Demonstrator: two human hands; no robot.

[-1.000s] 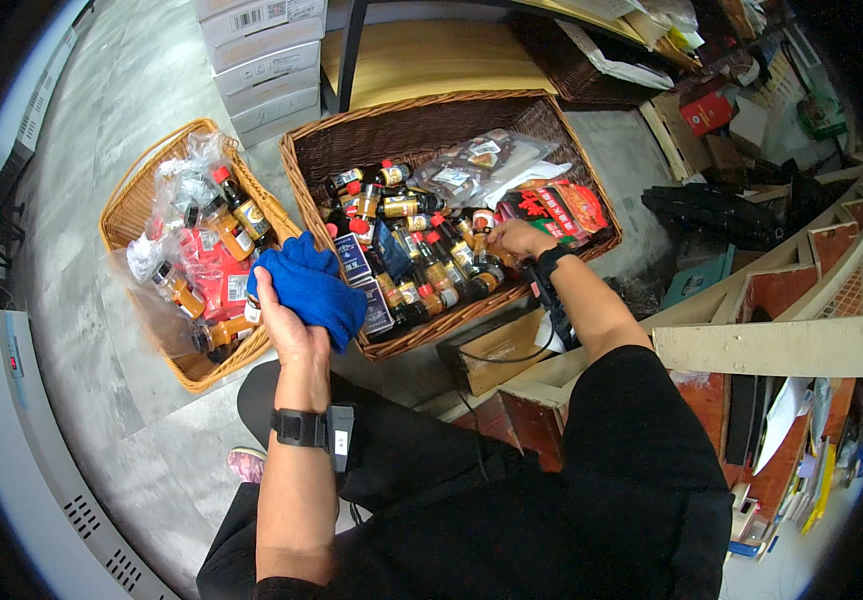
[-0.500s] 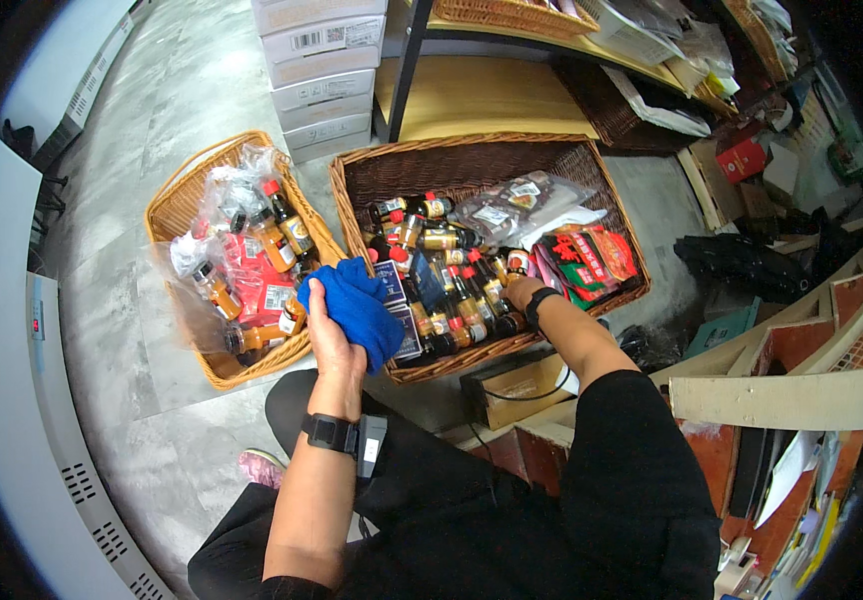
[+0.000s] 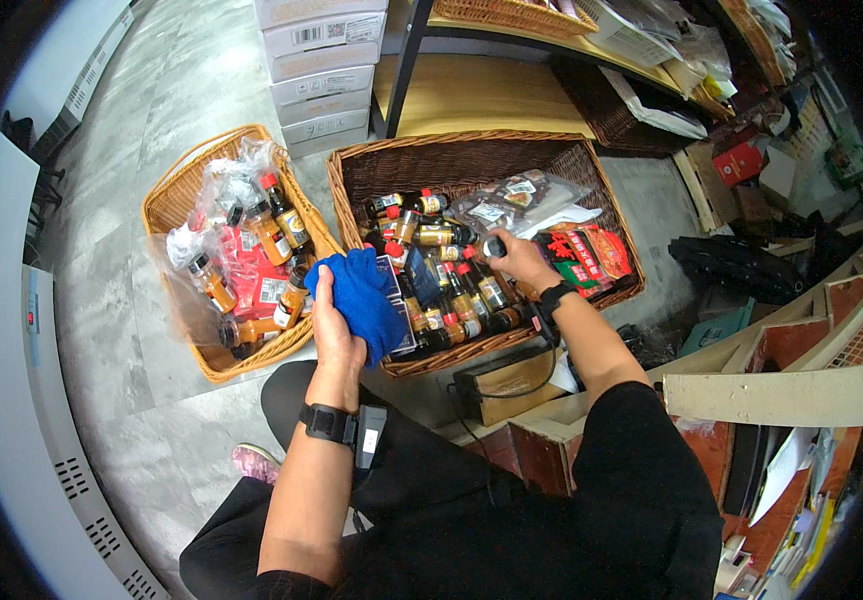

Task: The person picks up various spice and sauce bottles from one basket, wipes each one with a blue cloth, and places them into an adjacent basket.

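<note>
The left hand (image 3: 330, 322) clutches a bunched blue cloth (image 3: 364, 296) at the near rim between two baskets; the right hand (image 3: 518, 262) closes on a dark-capped bottle (image 3: 493, 247) inside the dark wicker basket (image 3: 472, 160), full of brown sauce bottles (image 3: 457, 290), clear bags and red packets (image 3: 587, 255); the light wicker basket (image 3: 177, 200) holds red-capped bottles (image 3: 277, 225) in plastic; beyond, stacked white cartons (image 3: 317, 70) with small labels.
</note>
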